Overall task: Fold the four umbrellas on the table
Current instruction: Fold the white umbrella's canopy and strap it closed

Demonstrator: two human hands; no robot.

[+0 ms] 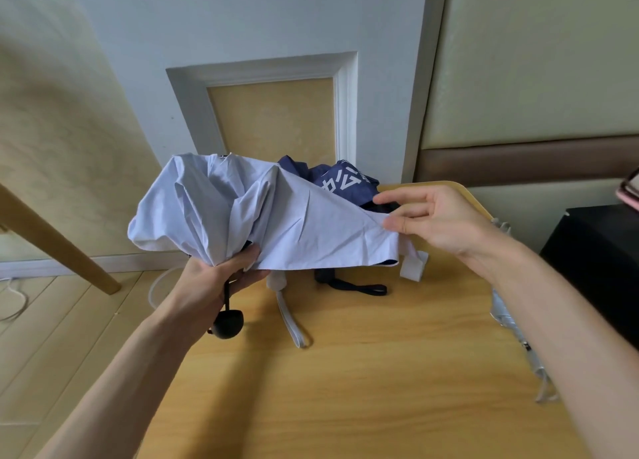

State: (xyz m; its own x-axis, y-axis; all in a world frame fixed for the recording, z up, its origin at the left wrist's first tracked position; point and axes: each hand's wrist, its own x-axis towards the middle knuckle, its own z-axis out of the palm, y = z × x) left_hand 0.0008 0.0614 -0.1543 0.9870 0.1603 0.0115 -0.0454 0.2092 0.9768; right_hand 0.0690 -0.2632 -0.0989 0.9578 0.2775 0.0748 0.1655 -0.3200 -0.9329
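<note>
A pale lilac umbrella hangs loose and crumpled above the far left part of the wooden table. My left hand grips its gathered cloth near the shaft, and the round black handle dangles below my palm. My right hand pinches the right edge of the lilac canopy between thumb and fingers. A white closing strap hangs from that edge. Behind the canopy lies a navy umbrella with white lettering. Its black wrist loop rests on the table. A white strap loop of another umbrella also lies there.
A silvery folded umbrella lies along the table's right edge, partly hidden by my right forearm. A black box stands to the right of the table. A wooden leg slants at the left over the tiled floor. The wall stands right behind the table.
</note>
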